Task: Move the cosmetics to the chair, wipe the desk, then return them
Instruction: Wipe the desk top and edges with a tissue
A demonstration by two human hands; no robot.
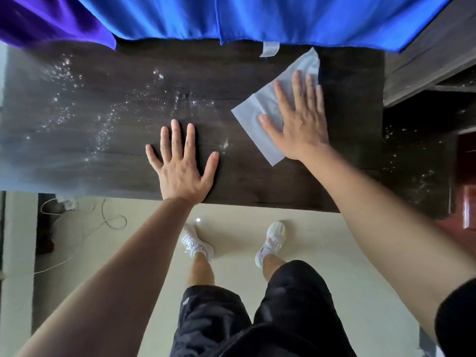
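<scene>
The wiping step is underway: the right hand (301, 119) is lying flat, fingers straight and spread, pressing a pale cloth (248, 112) onto the desk (257, 186) near its far right end. The left hand (180, 171) is resting open-palmed on bare wood, gripping nothing. Wet specks (108, 119) are glinting across the left half, so that part is probably awaiting the cloth. Neither cosmetics nor chair are showing; returning them is yet to come

Blue cloth (257, 16) and purple cloth (51, 19) at top, white cables (113, 222), perhaps a charger's, on pale floor (322, 253)
</scene>
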